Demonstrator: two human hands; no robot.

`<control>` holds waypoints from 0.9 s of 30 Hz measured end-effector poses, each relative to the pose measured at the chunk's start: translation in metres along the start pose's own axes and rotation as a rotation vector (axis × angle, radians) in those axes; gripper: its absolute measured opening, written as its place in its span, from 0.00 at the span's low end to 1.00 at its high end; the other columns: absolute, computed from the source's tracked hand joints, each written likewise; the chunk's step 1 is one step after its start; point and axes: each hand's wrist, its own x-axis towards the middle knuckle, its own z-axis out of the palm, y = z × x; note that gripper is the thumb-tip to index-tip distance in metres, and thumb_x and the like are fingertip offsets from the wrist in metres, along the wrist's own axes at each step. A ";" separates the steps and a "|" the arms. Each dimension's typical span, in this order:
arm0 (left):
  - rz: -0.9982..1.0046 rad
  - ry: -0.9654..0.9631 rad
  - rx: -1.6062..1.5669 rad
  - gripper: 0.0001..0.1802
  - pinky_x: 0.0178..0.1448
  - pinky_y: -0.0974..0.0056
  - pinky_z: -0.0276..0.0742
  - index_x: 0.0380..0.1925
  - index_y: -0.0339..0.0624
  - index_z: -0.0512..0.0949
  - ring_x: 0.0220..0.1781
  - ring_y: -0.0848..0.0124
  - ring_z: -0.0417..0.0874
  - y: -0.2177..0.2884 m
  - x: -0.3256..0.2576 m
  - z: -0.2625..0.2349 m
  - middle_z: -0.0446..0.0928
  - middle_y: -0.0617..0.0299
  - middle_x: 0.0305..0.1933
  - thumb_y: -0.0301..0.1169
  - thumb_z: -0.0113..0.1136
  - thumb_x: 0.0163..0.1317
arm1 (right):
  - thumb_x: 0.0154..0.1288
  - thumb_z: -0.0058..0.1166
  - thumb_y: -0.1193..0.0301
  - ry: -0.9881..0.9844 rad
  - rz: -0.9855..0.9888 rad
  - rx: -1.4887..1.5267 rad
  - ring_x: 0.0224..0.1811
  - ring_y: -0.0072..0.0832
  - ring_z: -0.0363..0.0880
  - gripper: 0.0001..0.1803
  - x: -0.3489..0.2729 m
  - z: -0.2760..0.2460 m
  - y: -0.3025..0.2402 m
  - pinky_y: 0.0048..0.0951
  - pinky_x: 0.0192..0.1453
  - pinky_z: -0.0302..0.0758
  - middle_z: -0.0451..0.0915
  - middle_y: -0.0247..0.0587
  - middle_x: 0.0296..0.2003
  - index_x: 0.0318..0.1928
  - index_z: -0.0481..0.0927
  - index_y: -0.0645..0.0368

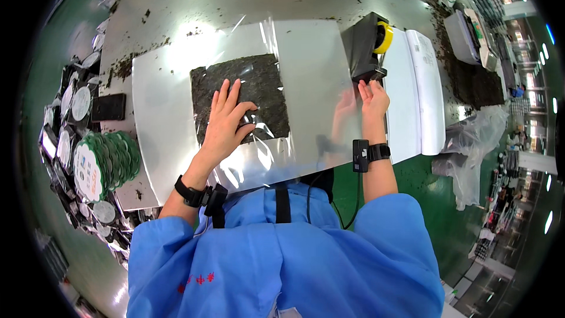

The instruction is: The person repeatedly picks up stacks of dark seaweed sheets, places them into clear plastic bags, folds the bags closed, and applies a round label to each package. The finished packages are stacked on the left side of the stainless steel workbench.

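Steel tabletop point(176, 6), flecked with dark crumbs, is spreading across the scene above a green floor, and the dark seaweed sheet point(259, 82) near its middle serves as the landmark. Far to the left of that sheet, round lidded tubs point(79, 103) are crowding the table's edge; what is lying inside them cannot be told. Nearer the sheet on that side, a fanned stack of green-rimmed round labels point(109, 156) is resting beside a white tray point(156, 141). The tray is carrying the seaweed sheet, and a clear plastic bag point(306, 82) is lying over the sheet's right part and trailing toward the person. The left hand point(226, 123) is pressing flat on the seaweed sheet's lower left area, fingers spread and extended, gripping nothing. Right of the sheet, the right hand point(372, 99) is touching the bag's far edge with fingers loosely bent; whether it is pinching the film cannot be told. Just beyond that hand, a black tape dispenser point(362, 50) is holding a yellow roll point(384, 37). Further right, white stacked sheets point(415, 88) are lying on the table.
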 end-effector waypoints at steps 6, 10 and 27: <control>0.042 0.026 -0.001 0.22 0.78 0.43 0.46 0.46 0.49 0.75 0.78 0.43 0.48 -0.004 0.000 0.004 0.55 0.44 0.75 0.30 0.72 0.50 | 0.64 0.57 0.77 -0.332 -0.376 -0.519 0.39 0.27 0.83 0.05 -0.067 0.044 0.025 0.28 0.43 0.80 0.81 0.43 0.42 0.33 0.82 0.67; 0.004 0.014 -0.050 0.23 0.79 0.44 0.44 0.43 0.44 0.71 0.78 0.42 0.47 -0.004 0.001 0.001 0.56 0.42 0.75 0.30 0.73 0.50 | 0.62 0.59 0.69 -1.129 0.003 -1.088 0.25 0.23 0.82 0.09 -0.134 0.146 -0.007 0.25 0.30 0.77 0.83 0.37 0.24 0.31 0.82 0.64; -0.220 0.549 -0.299 0.37 0.76 0.52 0.53 0.61 0.34 0.65 0.75 0.48 0.56 -0.034 0.019 -0.037 0.54 0.41 0.74 0.31 0.72 0.53 | 0.65 0.62 0.70 -0.820 -0.309 -0.717 0.55 0.27 0.77 0.31 -0.059 0.136 0.063 0.28 0.58 0.72 0.77 0.46 0.55 0.64 0.68 0.69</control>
